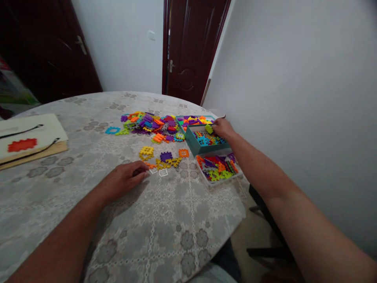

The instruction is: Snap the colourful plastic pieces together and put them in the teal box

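My right hand [224,129] is over the teal box [194,143] and pinches a lime-green plastic building piece [209,129]. Small pieces in several colours lie inside that box, among them a light-blue window-like piece [203,140]. On the tablecloth rests my left hand [128,177], its fingers loosely curled and a gap between thumb and forefinger; nothing shows in it. Just beyond its fingertips are white lattice pieces [163,172] and an orange piece [150,166]. Yellow pieces [146,151], a purple square piece [165,156] and an orange square frame [183,153] lie a little farther off.
A heap of mixed building pieces [150,124] covers the table's middle. Behind the teal box stands another filled box [180,125]; in front is a clear tray [216,182] of pieces. A cream bag [55,127] lies at left. The wall [294,78] rises close on the right.
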Demonstrator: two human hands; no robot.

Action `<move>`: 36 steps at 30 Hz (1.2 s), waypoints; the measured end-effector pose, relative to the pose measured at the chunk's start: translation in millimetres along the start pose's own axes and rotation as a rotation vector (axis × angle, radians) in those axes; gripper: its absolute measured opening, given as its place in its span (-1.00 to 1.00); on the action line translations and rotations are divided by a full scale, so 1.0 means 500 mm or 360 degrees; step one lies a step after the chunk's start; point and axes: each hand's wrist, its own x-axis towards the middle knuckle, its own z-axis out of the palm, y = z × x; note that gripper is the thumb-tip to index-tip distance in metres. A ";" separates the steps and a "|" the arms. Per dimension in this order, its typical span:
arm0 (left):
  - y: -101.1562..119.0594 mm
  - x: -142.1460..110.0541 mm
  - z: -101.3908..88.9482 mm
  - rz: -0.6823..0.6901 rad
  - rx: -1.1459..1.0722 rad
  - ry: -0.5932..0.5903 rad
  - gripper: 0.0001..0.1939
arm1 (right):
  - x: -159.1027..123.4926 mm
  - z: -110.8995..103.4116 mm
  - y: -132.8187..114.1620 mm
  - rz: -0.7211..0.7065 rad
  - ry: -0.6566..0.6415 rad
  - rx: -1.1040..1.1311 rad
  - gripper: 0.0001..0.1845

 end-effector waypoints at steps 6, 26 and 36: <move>-0.016 0.008 0.001 0.0046 0.0190 -0.0092 -0.58 | -0.078 -0.072 0.042 -0.0231 0.0197 0.0019 -0.67; -0.023 0.011 0.002 0.0077 0.0171 -0.0083 -0.61 | -0.278 -0.062 0.155 -0.0454 -0.0734 0.0001 -0.62; -0.028 0.013 0.006 0.0108 0.0208 0.0038 -0.58 | -0.179 -0.108 0.073 -0.0591 -0.0046 0.0025 -0.67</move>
